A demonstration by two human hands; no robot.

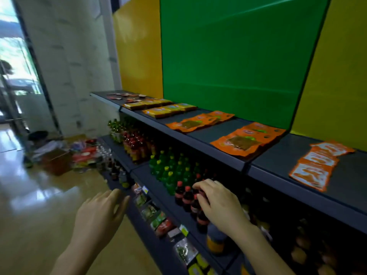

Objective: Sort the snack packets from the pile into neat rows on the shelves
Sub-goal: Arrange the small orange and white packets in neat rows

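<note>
Snack packets lie in rows on the dark top shelf (216, 132): orange-and-white packets (317, 165) at the right, orange packets (248, 139) and a second orange row (198, 122) in the middle, yellow packets (158, 112) further left, small red packets (125, 97) at the far end. A pile of packets (85, 153) lies on the floor at the shelf's far end. My left hand (99, 213) hovers open in front of the shelves, holding nothing. My right hand (220, 205) is on the second shelf, fingers curled around a dark red-capped bottle (202, 193).
The second shelf holds dark cola bottles (183, 197), green bottles (170, 169) and red bottles (137, 145). Small packets (156, 217) line a lower shelf's front. A cardboard box (55, 161) stands on the glossy floor by the pile. Green and yellow panels back the shelves.
</note>
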